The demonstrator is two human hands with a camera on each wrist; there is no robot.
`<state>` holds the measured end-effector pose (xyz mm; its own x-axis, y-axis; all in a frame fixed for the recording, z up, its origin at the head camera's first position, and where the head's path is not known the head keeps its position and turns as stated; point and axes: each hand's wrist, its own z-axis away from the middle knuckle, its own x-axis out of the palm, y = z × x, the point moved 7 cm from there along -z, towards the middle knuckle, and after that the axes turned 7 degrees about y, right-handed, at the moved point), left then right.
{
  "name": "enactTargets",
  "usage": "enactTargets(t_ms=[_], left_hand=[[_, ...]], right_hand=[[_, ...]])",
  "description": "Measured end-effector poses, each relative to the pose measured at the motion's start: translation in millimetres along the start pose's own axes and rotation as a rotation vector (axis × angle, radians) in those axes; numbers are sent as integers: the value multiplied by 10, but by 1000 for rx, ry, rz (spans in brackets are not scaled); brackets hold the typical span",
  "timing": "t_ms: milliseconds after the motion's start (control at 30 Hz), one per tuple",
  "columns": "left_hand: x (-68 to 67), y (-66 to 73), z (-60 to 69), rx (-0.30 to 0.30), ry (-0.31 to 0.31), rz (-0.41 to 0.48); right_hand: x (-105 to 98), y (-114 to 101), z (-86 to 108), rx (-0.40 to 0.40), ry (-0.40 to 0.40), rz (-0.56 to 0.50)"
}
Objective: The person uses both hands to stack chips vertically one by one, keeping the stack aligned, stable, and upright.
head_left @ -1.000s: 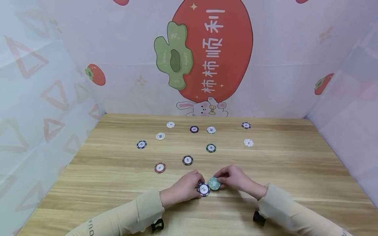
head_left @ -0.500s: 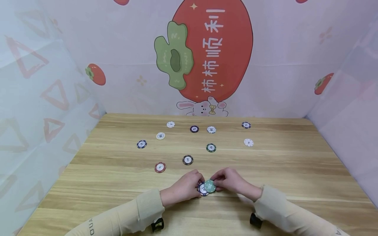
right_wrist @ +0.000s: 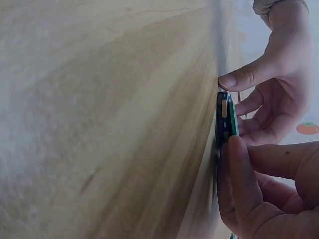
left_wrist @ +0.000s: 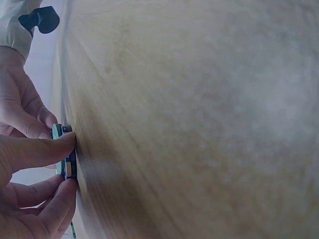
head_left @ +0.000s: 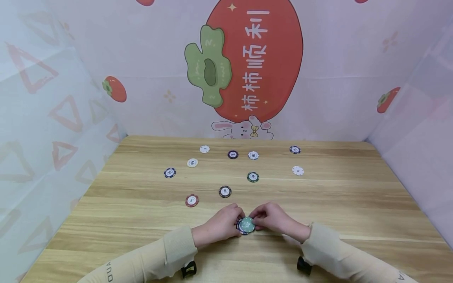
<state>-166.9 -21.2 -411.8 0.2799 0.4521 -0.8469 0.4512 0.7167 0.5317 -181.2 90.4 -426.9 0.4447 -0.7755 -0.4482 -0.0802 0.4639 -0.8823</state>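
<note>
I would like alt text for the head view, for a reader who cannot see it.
A person's right grip holds a green chip overlapping a blue-edged chip in the left grip, at a wooden table; ten other chips lie spread farther back.

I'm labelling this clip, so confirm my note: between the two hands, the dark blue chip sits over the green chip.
The order is wrong: the green chip is over the dark blue chip, as the head view shows. They are indeed between the left hand and right hand.
</note>
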Motion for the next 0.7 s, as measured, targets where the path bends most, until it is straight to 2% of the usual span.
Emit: enactTargets(t_ms=[267,567,700], left_hand=[[0,2,0,11,6,-9],[2,-6,-9,13,8,-4],[4,-7,-8,12,5,7]], right_hand=[[38,-16,0,-24,-5,17],[52,-13,-2,1,-13,2],[37,-25,-10,-28,-7,46]])
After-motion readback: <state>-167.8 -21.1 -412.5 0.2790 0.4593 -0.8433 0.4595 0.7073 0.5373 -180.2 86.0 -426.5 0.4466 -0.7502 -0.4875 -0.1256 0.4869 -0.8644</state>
